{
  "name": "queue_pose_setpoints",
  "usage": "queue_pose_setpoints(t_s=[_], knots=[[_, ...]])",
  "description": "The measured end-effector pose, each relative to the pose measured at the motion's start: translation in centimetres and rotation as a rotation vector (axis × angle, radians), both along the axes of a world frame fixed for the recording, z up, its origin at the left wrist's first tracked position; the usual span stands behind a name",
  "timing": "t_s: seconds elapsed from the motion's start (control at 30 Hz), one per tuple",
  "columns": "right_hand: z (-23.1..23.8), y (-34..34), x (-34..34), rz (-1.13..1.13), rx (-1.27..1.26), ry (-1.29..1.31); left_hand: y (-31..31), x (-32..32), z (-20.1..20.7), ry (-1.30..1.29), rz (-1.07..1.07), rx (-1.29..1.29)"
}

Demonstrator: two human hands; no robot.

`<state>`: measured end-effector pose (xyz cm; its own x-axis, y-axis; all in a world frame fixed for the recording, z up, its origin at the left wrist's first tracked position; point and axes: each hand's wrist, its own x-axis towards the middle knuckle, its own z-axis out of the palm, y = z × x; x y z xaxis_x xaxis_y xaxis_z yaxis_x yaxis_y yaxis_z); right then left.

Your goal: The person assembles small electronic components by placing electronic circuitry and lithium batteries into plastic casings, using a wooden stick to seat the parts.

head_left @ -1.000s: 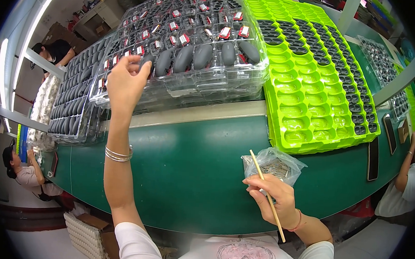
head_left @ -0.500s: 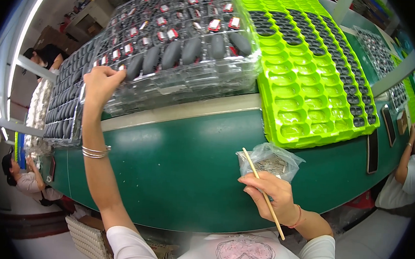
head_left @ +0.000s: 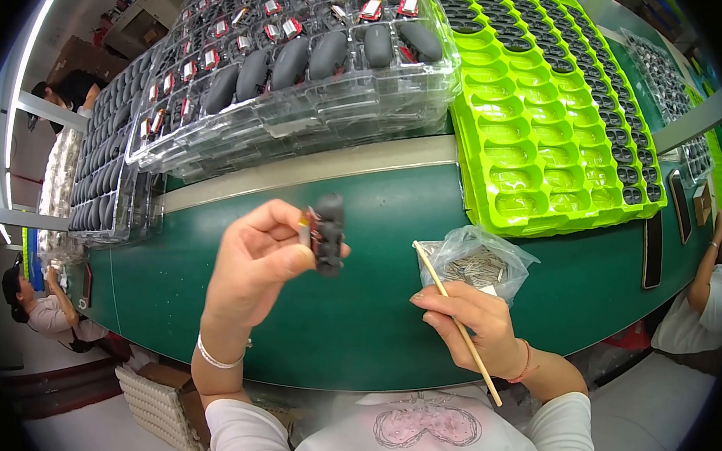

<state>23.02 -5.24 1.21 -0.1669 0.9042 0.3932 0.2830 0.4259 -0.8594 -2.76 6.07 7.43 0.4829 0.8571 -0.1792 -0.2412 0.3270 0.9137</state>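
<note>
Raised over the green bench, my left hand (head_left: 258,256) pinches a black moulded plastic part (head_left: 330,233) between thumb and fingers. A small silver and red component (head_left: 308,229) shows against its left side. My right hand (head_left: 481,322) grips a thin wooden stick (head_left: 463,338) like a pen, its upper end pointing up and left. Just beyond that hand lies an open clear plastic bag (head_left: 517,272) with many small thin metal pieces (head_left: 476,269) inside. The stick's upper end is beside the bag's left edge.
Stacked clear trays (head_left: 301,127) of dark oval shells and red-and-white components stand at the back left. A green tray (head_left: 514,222) with black parts in some pockets is at the back right. Dark flat devices (head_left: 652,252) lie at right. Co-workers (head_left: 50,316) sit at both sides.
My left hand has come away from the clear tray, toward me and to the right, and now holds the black part. My right hand with the stick has shifted only slightly.
</note>
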Motion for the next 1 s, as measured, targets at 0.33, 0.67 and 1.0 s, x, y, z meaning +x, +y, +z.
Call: queue_pose_setpoints(t_s=[0.33, 0.67, 1.0], knots=[[2.6, 2.7, 5.6, -0.089, 0.245, -0.413, -2.2, 2.1, -5.9, 0.107, -0.248, -0.101], [0.0, 26.4, 22.4, -0.665, 0.333, -1.053, -3.9, 3.0, -7.3, 0.133, -0.204, -0.127], [2.0, 22.9, 19.1, -0.389, 0.373, -0.4, -4.6, 2.2, -7.0, 0.137, -0.148, -0.157]])
